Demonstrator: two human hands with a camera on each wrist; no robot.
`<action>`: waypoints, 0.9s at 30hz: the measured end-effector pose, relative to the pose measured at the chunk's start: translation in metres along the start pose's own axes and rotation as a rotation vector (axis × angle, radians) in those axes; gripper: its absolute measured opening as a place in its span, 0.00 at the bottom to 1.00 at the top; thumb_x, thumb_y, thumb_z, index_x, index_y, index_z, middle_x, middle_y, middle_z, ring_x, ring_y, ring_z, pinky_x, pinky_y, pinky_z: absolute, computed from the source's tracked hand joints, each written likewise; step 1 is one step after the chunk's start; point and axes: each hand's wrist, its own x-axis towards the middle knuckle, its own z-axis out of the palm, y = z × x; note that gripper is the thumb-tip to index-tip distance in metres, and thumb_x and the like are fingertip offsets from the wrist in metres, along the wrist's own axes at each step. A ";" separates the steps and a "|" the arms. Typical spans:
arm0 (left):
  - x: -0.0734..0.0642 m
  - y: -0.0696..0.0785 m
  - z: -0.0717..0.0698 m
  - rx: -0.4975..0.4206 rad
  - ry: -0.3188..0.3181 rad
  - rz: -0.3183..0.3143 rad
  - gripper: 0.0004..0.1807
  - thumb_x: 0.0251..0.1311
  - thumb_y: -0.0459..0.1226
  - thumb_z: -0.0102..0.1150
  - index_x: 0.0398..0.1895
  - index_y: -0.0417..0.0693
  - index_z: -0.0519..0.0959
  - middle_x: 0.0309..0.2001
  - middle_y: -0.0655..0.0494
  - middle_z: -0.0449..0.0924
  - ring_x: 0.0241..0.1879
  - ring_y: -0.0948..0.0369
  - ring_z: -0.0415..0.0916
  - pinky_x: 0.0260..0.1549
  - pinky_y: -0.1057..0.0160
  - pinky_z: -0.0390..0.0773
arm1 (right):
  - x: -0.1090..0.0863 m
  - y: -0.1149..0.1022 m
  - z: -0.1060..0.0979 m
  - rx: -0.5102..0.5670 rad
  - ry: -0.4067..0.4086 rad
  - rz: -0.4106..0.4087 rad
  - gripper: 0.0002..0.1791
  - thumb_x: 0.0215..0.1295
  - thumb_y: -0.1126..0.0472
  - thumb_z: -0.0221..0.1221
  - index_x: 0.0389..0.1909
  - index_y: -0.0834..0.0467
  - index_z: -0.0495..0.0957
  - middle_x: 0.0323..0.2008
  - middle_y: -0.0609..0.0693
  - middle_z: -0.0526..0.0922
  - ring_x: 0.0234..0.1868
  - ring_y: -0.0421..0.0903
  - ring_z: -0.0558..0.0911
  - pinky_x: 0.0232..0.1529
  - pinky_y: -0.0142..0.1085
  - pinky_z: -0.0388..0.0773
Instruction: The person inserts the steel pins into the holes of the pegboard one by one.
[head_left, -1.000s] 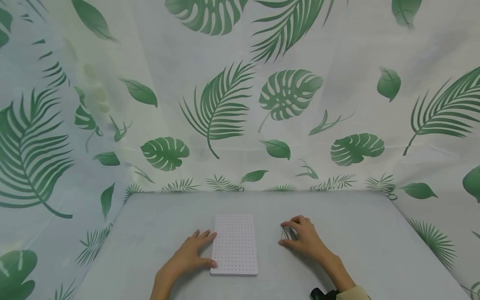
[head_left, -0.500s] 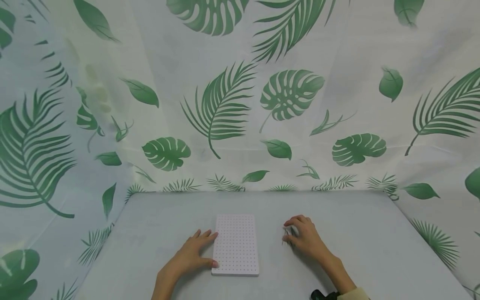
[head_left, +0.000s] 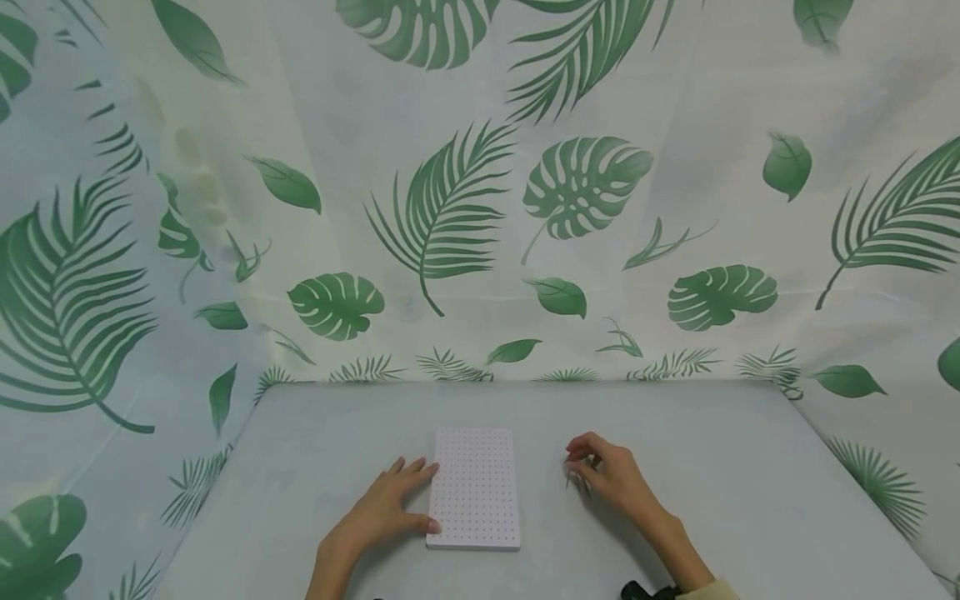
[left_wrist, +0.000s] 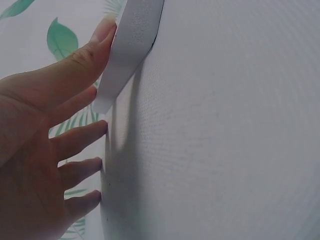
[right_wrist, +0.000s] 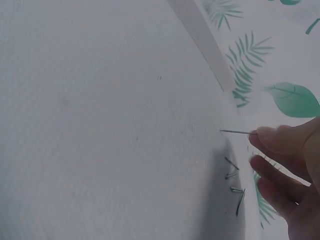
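Observation:
A white board with rows of small holes (head_left: 475, 492) lies flat on the table. My left hand (head_left: 385, 504) rests at its left side, fingers straight and spread, the thumb touching the near-left corner. In the left wrist view the thumb (left_wrist: 75, 70) lies against the board's edge (left_wrist: 135, 40). To the right of the board, my right hand (head_left: 611, 475) pinches one thin metal pin (right_wrist: 237, 132) between thumb and fingertip, with one end sticking out past them. Below that hand, several similar pins (right_wrist: 240, 202) lie loose on the table, mostly hidden in the head view.
The table (head_left: 337, 417) has a pale grey-white covering. Behind and at both sides hang white sheets with green leaf prints (head_left: 457, 217). A black strap piece (head_left: 637, 591) sits at the right wrist.
My right thumb and fingers, spread round a bunch of pins a second ago, have closed to a pinch on one pin. The left hand stays at the board.

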 end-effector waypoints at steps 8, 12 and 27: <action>-0.001 0.001 0.001 -0.008 0.002 0.002 0.50 0.45 0.52 0.79 0.72 0.43 0.72 0.74 0.35 0.66 0.76 0.28 0.51 0.72 0.24 0.50 | 0.002 -0.004 0.005 0.127 -0.042 0.022 0.13 0.56 0.74 0.71 0.40 0.59 0.83 0.29 0.50 0.89 0.28 0.35 0.84 0.26 0.28 0.80; 0.000 0.000 0.000 -0.002 0.002 -0.004 0.50 0.46 0.52 0.79 0.73 0.43 0.72 0.74 0.35 0.66 0.76 0.29 0.51 0.73 0.25 0.50 | 0.007 -0.007 0.010 0.167 -0.067 0.039 0.13 0.57 0.73 0.71 0.42 0.61 0.83 0.30 0.51 0.89 0.27 0.38 0.86 0.25 0.28 0.80; 0.002 0.001 0.001 0.023 -0.004 -0.041 0.50 0.44 0.53 0.79 0.73 0.46 0.72 0.75 0.38 0.66 0.77 0.30 0.51 0.73 0.26 0.49 | 0.024 -0.027 0.026 0.285 -0.065 0.111 0.13 0.60 0.71 0.71 0.44 0.66 0.81 0.30 0.56 0.90 0.28 0.42 0.89 0.29 0.28 0.85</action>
